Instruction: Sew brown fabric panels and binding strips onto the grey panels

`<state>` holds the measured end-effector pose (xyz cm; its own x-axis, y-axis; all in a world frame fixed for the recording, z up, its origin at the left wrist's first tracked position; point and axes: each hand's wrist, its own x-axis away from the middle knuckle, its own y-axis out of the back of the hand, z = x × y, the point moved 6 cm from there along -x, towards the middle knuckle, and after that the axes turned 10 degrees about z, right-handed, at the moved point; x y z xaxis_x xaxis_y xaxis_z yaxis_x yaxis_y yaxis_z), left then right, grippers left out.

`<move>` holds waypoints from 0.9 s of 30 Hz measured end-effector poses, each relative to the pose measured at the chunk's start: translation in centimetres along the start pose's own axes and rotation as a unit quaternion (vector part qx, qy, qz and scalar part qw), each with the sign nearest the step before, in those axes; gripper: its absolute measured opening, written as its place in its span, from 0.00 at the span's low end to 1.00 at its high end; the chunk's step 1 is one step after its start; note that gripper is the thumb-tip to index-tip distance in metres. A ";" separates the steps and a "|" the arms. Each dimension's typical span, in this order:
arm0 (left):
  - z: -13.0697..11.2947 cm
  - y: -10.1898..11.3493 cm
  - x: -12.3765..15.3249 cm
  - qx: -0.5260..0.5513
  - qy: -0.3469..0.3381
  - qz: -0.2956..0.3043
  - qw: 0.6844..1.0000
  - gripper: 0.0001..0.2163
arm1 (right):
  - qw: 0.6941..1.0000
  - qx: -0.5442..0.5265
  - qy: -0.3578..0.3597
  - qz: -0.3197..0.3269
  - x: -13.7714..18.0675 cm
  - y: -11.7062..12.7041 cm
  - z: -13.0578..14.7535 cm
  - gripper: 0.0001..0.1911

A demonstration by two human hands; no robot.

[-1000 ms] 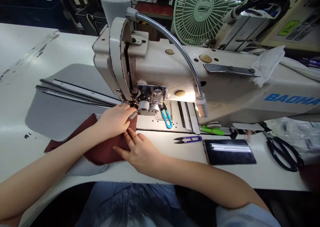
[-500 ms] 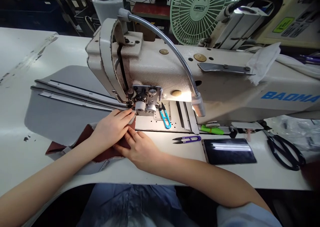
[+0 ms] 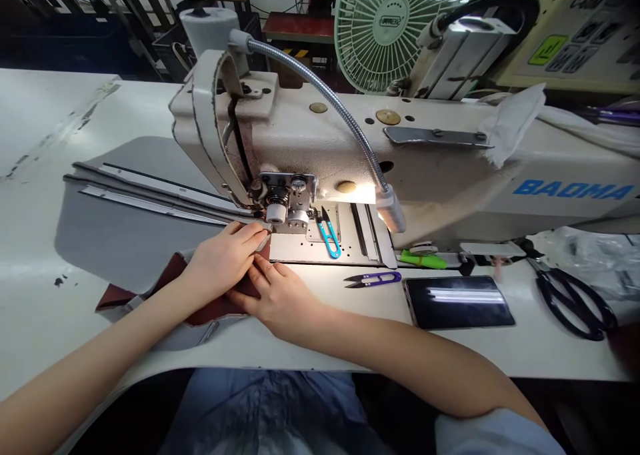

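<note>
Grey and brown fabric (image 3: 210, 310) lies bunched under my hands, leading up to the needle area of the sewing machine (image 3: 283, 211). My left hand (image 3: 223, 258) grips the fabric, its fingers pressed together just in front of the presser area. Close beside it, my right hand (image 3: 277, 298) pinches the same fabric near its edge, thumb and fingertips on the brown side. The fingertips of both hands are partly hidden. Behind the left hand spreads a wide grey panel (image 3: 105, 241) with white, dark-edged strips (image 3: 150, 203) running toward the needle.
Blue thread snips (image 3: 329, 233) lie on the machine bed. Purple snips (image 3: 375, 279), a phone (image 3: 460, 301), black-handled scissors (image 3: 575, 301) and a green-handled tool (image 3: 424, 260) are to the right. A lamp on a bent neck (image 3: 320, 85) and a green fan (image 3: 390, 28) stand beyond.
The camera view has shifted slightly. Both hands keep their hold on the fabric in nearly the same place, and no clear movement of the fabric shows.
</note>
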<state>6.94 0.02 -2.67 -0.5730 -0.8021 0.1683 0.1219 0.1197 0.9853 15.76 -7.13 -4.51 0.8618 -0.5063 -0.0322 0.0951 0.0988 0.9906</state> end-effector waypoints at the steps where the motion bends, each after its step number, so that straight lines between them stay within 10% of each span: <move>1: 0.1 0.0 0.0 0.005 0.000 0.002 1.000 0.18 | 1.000 0.001 0.000 0.000 0.0 0.0 0.0 0.22; 27: 0.9 2.0 -1.7 0.063 0.011 0.027 0.998 0.11 | 0.999 0.006 -0.049 -0.001 -1.2 -0.1 -1.8 0.22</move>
<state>7.46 2.16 -1.00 -0.5498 -0.8055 0.2213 0.0473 0.2345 0.9710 15.61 -5.05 -4.82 0.8086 -0.5880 -0.0218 0.0901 0.0871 0.9921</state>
